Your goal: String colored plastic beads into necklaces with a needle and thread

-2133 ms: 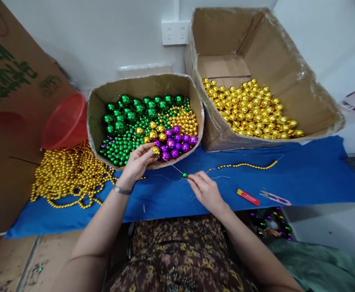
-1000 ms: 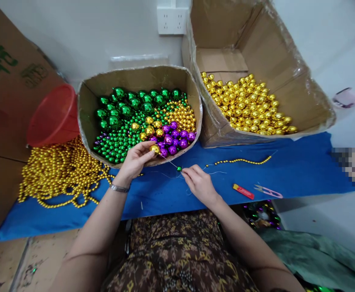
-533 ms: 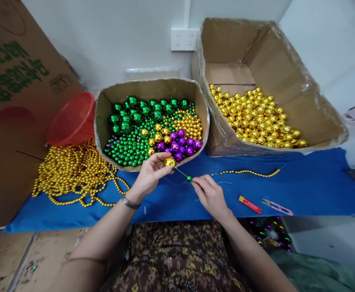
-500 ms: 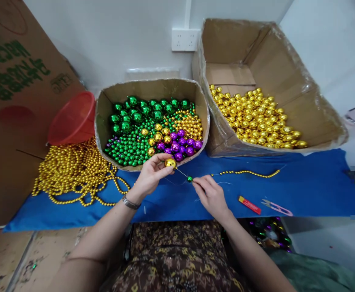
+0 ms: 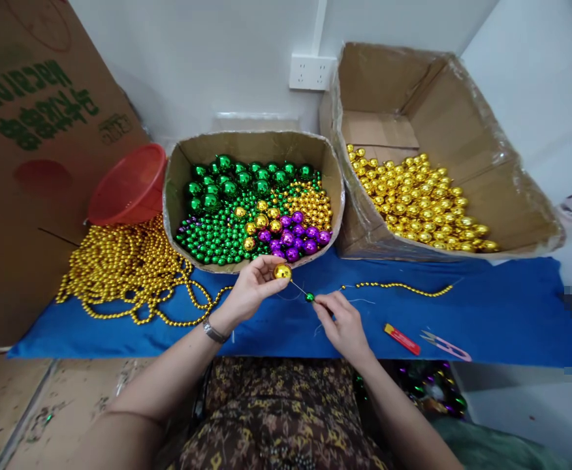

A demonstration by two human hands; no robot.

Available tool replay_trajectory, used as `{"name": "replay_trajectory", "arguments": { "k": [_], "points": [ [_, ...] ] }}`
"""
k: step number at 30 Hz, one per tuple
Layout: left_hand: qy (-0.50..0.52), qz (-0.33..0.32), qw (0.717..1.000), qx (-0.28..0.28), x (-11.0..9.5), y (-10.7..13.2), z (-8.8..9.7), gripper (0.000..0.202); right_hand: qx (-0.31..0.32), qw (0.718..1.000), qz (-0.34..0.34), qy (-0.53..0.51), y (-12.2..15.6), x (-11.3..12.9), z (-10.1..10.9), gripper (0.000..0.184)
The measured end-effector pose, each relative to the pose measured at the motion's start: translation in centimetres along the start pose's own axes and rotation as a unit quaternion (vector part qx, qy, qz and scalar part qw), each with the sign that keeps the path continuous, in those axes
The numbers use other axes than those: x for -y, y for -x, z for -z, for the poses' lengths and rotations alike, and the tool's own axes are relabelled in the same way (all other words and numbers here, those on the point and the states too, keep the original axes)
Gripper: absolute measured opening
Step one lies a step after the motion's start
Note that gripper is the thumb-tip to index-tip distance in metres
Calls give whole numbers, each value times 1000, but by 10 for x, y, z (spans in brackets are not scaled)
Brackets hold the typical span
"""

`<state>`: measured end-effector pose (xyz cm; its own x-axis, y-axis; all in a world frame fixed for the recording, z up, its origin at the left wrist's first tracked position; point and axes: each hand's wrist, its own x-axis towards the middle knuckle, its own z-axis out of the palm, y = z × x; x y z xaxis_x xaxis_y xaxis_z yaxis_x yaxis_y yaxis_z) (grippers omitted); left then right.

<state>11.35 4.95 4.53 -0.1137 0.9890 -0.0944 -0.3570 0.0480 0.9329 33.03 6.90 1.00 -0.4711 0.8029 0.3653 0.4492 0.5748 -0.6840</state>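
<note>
Between the thumb and fingers of my left hand [image 5: 254, 287] is a large shiny gold bead [image 5: 283, 271]. A thin thread runs from it down to a small green bead [image 5: 309, 297], which the fingertips of my right hand [image 5: 341, 321] pinch at its right side. Both hands are raised over the blue cloth [image 5: 276, 333], just in front of a carton [image 5: 254, 138] of green, gold and purple beads. A short string of small gold beads [image 5: 403, 285] lies to the right of my right hand, with loose thread ends near it.
A heap of gold bead strings [image 5: 119, 274] lies at the left below a red plastic basin [image 5: 129, 186]. On the right stands a bigger carton [image 5: 525, 215] holding gold balls [image 5: 420, 202]. A red-and-yellow cutter [image 5: 402, 339] and pink thread snips [image 5: 445, 344] lie near the cloth's front edge.
The camera view has shifted slightly, so everything sits a little to the right. Both hands keep the same grip on the gold and green beads.
</note>
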Motion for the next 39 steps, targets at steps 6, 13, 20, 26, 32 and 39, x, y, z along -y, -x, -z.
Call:
{"name": "replay_trajectory", "arguments": {
  "k": [6, 13, 20, 26, 32, 39],
  "points": [
    [50, 22, 998, -12, -2, 3, -4, 39, -8, 1000, -9, 11, -2, 4, -2, 14],
    [62, 23, 998, -25, 0, 4, -3, 40, -6, 1000, 1, 17, -1, 2, -5, 14],
    [63, 29, 997, -38, 1, 5, -2, 41, 1, 1000, 5, 17, -1, 1, -6, 15],
    [86, 31, 995, -29, 0, 5, 1, 40, 37, 998, -24, -36, -3, 5, -4, 14],
    [95, 11, 995, 36, -2, 9, 2, 43, 30, 998, -38, -49, -4, 3, -6, 16],
    [87, 2, 996, 25, -5, 12, -4, 37, 6, 1000, -3, -18, -4, 7, -7, 17]
  ]
}}
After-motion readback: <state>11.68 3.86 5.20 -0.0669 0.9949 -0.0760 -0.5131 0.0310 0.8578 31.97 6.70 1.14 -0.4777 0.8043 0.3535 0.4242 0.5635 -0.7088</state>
